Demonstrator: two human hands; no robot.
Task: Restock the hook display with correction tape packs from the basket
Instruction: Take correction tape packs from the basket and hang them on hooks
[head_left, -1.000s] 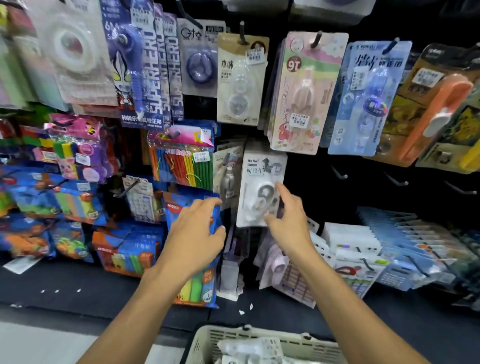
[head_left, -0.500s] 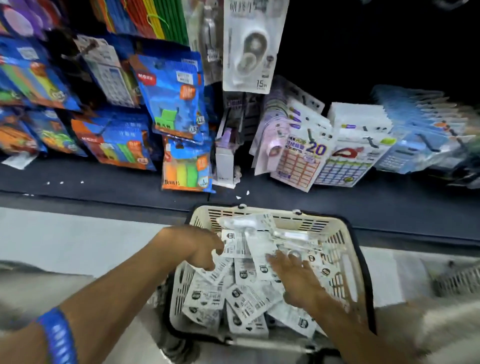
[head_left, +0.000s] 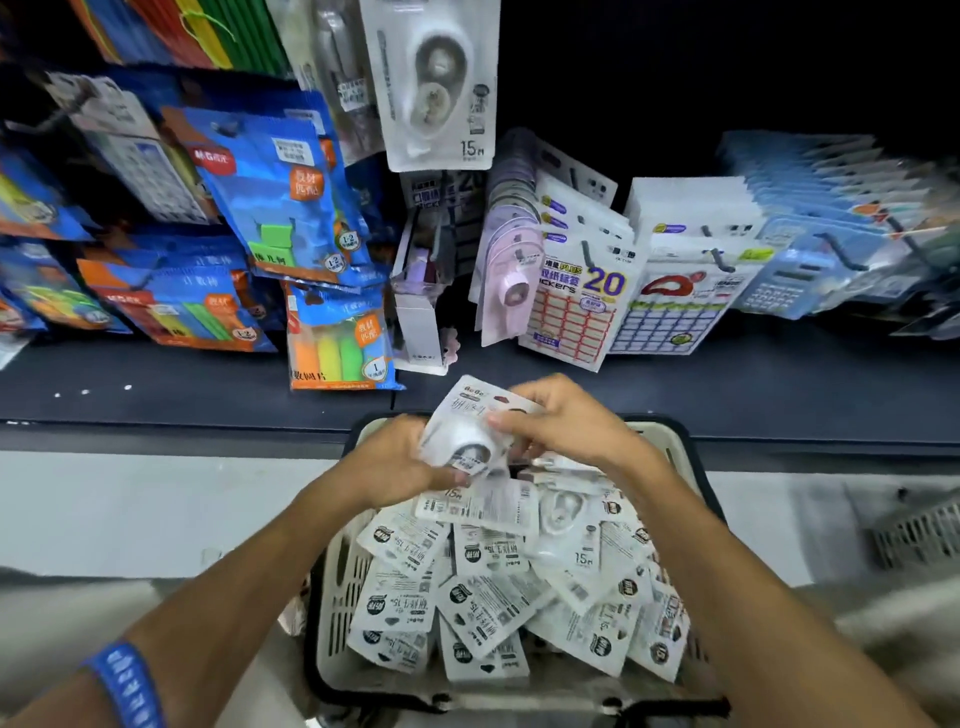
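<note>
At the middle of the frame I have a pack (head_left: 470, 431) lifted just above the basket (head_left: 332, 571), both hands on it. My left hand (head_left: 395, 462) curls round its lower edge, thumb across the front; my right hand (head_left: 566, 423) pinches its right side with bent fingers. The pack is a white card, tilted, with dark print at its top and a clear blister over a white tape dispenser. More packs (head_left: 498, 587) fill the basket below. One like it hangs on the display (head_left: 434, 83) at top centre.
</note>
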